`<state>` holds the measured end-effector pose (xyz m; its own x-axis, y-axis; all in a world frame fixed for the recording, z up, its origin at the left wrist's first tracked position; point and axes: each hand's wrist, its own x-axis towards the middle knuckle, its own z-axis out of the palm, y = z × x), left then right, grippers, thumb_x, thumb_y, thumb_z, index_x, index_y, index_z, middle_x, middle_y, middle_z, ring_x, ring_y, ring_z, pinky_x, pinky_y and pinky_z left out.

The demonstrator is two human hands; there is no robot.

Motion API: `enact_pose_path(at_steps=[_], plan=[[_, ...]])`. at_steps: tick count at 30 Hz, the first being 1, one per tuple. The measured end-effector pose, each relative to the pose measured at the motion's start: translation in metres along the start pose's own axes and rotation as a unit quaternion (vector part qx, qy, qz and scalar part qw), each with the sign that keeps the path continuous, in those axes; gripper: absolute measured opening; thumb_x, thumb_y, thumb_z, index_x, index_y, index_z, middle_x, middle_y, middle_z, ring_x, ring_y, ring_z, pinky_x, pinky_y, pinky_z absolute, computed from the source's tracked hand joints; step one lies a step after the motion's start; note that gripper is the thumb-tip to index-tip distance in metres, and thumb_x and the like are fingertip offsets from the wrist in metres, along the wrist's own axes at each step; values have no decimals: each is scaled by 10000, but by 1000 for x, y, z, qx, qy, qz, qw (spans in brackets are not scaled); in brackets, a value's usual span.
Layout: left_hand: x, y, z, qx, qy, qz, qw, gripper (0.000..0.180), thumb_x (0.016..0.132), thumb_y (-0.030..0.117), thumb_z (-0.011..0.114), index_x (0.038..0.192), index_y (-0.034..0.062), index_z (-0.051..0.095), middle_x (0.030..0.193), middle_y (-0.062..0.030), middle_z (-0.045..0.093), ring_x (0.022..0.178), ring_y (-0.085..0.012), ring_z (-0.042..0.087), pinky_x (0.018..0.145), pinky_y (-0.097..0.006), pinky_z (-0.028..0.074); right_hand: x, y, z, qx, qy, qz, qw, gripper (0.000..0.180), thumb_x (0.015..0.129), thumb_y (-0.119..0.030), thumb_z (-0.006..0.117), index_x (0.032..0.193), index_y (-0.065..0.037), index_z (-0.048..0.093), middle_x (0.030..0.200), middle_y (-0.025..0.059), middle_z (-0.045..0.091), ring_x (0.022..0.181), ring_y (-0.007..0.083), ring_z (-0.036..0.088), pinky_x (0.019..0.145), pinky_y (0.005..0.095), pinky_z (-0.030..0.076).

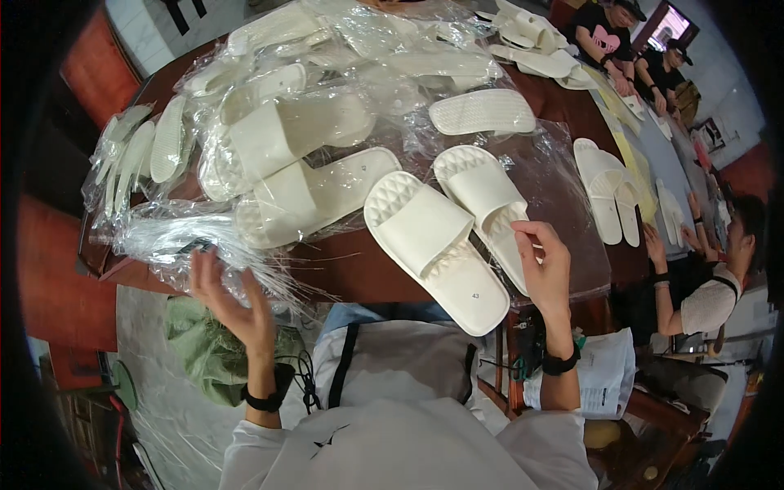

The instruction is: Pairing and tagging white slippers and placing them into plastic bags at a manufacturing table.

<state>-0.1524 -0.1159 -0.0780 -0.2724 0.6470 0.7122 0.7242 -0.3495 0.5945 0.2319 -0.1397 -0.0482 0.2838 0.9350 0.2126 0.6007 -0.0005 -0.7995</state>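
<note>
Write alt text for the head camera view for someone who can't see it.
A person's right hand touches one of two white slide sandals on a dark red table, while the left hand reaches into a bundle of clear plastic bags. More bagged sandals cover the table; other people work along the right side.

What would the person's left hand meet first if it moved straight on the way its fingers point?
Probably the bundle of clear plastic bags at the table edge; the left hand is at it already, though depth is unclear.
</note>
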Motion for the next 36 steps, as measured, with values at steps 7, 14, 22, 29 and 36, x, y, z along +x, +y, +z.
enact_pose_path(at_steps=[7, 14, 22, 29, 36], plan=[[-34, 76, 69, -197, -305, -20, 931, 654, 830, 93, 675, 1393, -7, 357, 1451, -232, 270, 1321, -383, 346, 1084, -460, 308, 8, 15, 15, -28, -57, -69, 996, 286, 839, -151, 691, 1084, -14, 634, 1004, 157, 628, 930, 310, 622, 792, 364, 496], [-51, 91, 115, -101, -314, 12, 944, 768, 680, 163, 757, 1357, 53, 412, 1320, -257, 360, 1219, -433, 314, 1034, -519, 274, 11, 7, 60, -93, 15, -117, 989, 298, 772, -200, 720, 964, -1, 610, 940, 142, 575, 886, 334, 565, 723, 412, 466], [-32, 132, 92, -146, -268, 71, 949, 757, 646, 167, 777, 1316, 34, 451, 1367, -223, 339, 1287, -380, 304, 1067, -495, 269, 5, -20, 22, 27, 68, -91, 993, 235, 773, -88, 677, 986, 3, 636, 784, 106, 558, 667, 232, 562, 584, 333, 445], [-68, 154, 115, -321, -180, 98, 925, 916, 734, 338, 799, 1405, -30, 294, 1449, -287, 193, 1342, -430, 229, 1084, -496, 265, 8, -20, -60, 50, 152, -116, 980, 208, 812, -44, 625, 1013, 7, 645, 808, 70, 607, 668, 121, 554, 581, 262, 438], [-87, 172, 163, -249, -461, 195, 829, 638, 892, 309, 625, 1419, 37, 388, 1468, -236, 316, 1347, -435, 293, 1107, -518, 257, 76, 65, -151, -120, 251, -64, 958, 178, 854, -130, 617, 815, 39, 579, 706, 132, 593, 629, 196, 564, 602, 310, 447]])
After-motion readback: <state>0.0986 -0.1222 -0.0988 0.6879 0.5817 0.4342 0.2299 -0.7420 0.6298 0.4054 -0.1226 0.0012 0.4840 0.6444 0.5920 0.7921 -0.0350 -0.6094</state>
